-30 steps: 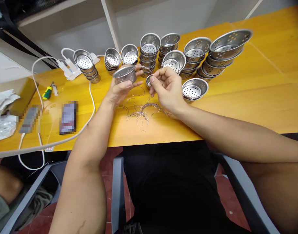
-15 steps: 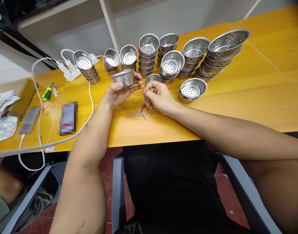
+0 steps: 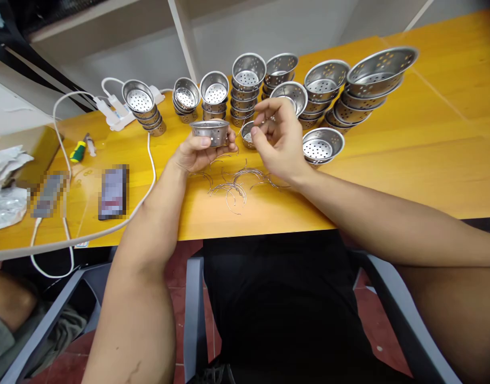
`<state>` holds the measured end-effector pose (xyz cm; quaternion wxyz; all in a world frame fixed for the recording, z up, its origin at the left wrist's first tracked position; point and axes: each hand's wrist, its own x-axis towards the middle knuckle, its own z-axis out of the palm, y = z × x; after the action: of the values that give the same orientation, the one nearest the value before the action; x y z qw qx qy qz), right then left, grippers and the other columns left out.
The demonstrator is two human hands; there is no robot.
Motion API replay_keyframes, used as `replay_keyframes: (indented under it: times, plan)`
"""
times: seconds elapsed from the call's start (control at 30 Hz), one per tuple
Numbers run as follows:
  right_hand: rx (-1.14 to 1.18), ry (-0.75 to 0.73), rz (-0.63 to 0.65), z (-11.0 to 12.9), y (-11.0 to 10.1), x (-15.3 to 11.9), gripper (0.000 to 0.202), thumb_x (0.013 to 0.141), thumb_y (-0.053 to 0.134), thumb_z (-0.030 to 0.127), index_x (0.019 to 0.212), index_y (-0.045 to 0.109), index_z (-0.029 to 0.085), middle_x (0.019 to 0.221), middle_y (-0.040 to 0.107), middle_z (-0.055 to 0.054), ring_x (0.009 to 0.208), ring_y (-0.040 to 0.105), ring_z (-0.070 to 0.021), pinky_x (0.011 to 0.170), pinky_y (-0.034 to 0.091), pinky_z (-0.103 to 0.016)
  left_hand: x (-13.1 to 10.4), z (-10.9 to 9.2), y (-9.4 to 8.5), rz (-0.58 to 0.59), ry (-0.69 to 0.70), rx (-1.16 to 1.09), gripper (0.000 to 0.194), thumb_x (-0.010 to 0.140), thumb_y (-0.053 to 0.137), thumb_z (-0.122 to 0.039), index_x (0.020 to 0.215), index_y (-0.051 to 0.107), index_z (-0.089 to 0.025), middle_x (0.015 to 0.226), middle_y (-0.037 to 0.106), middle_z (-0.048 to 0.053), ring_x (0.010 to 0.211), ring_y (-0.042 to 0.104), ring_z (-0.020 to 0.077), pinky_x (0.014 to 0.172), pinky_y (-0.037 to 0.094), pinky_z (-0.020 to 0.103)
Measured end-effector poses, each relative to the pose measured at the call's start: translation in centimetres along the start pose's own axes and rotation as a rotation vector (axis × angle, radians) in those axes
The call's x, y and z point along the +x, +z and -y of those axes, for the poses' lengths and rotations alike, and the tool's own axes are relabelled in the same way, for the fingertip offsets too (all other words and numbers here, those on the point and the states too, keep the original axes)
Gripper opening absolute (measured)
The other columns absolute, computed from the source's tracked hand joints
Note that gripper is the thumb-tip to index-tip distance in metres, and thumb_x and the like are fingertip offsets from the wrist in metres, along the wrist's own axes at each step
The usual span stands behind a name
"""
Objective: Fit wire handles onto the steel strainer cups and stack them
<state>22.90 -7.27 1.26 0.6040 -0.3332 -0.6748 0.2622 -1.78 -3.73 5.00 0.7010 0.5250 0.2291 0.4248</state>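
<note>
My left hand [image 3: 199, 152] is closed round a small perforated metal cup [image 3: 210, 134], held rim up a little above the table. To its right, my right hand [image 3: 281, 138] is raised with curled fingers, and a thin wire [image 3: 243, 127] seems to run from its fingertips; the grip itself is partly hidden. Several curved thin wires [image 3: 229, 189] lie loose on the table below both hands. Behind my right fingers stands a small metal cup [image 3: 248, 136], partly covered. A short stack of perforated cups [image 3: 321, 145] sits beside my right wrist.
Stacks of perforated cups [image 3: 245, 93] line the back of the yellow table [image 3: 441, 144]. On the left are a power strip [image 3: 120, 118], a white cable [image 3: 151, 160], a screwdriver [image 3: 78, 151], two blurred devices and crumpled plastic [image 3: 7, 205]. Another person's leg [image 3: 8, 298] shows at lower left.
My right hand has moved up and to the right, away from the loose wires, its fingers opening somewhat. The cup in my left hand has shifted slightly right and turned more level.
</note>
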Motion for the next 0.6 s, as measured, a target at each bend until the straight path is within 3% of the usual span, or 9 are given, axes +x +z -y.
replay_keyframes:
  times: [0.1, 0.2, 0.37, 0.5, 0.6]
  plan:
    - [-0.113, -0.125, 0.130, 1.1, -0.6, 0.2, 0.032, 0.118, 0.081, 0.053, 0.141, 0.078, 0.031, 0.139, 0.078, -0.013, 0.104, 0.077, -0.0278, 0.102, 0.076, -0.053, 0.1, 0.2, -0.3, -0.013, -0.016, 0.032, 0.089, 0.055, 0.107, -0.087, 0.108, 0.087, -0.019, 0.108, 0.091, 0.013, 0.099, 0.092, 0.0315, 0.105, 0.080, 0.049]
    - [-0.106, -0.097, 0.232, 2.6, -0.8, 0.3, 0.023, 0.113, 0.087, 0.042, 0.132, 0.081, 0.029, 0.131, 0.081, -0.011, 0.111, 0.078, -0.0312, 0.114, 0.074, -0.059, 0.2, 0.3, -0.6, 0.000, -0.028, 0.051, 0.089, 0.053, 0.105, -0.088, 0.108, 0.086, -0.020, 0.111, 0.091, 0.014, 0.102, 0.093, 0.0363, 0.107, 0.080, 0.056]
    - [0.020, 0.112, 0.212, 4.0, -0.6, 0.4, 0.026, 0.104, 0.098, 0.033, 0.125, 0.082, 0.030, 0.140, 0.083, -0.012, 0.136, 0.078, -0.0375, 0.124, 0.073, -0.058, 0.2, 0.1, -0.7, 0.008, -0.027, 0.060, 0.087, 0.052, 0.104, -0.086, 0.108, 0.084, -0.024, 0.110, 0.091, 0.012, 0.111, 0.094, 0.0389, 0.113, 0.080, 0.056]
    - [0.109, 0.121, 0.213, 4.1, -0.4, 0.3, 0.028, 0.106, 0.098, 0.035, 0.127, 0.080, 0.030, 0.152, 0.082, -0.013, 0.144, 0.078, -0.0374, 0.130, 0.070, -0.059, 0.2, 0.0, -0.4, 0.016, -0.031, 0.074, 0.087, 0.048, 0.107, -0.082, 0.108, 0.081, -0.024, 0.105, 0.088, 0.011, 0.126, 0.093, 0.0462, 0.123, 0.077, 0.062]
    - [0.153, 0.123, 0.200, 4.0, 0.0, 0.1, 0.033, 0.108, 0.096, 0.037, 0.133, 0.077, 0.032, 0.156, 0.081, -0.012, 0.141, 0.081, -0.0344, 0.133, 0.069, -0.060, 0.1, 0.2, -0.3, 0.012, -0.019, 0.074, 0.090, 0.053, 0.103, -0.090, 0.110, 0.080, -0.024, 0.106, 0.087, 0.012, 0.126, 0.093, 0.0476, 0.124, 0.076, 0.067]
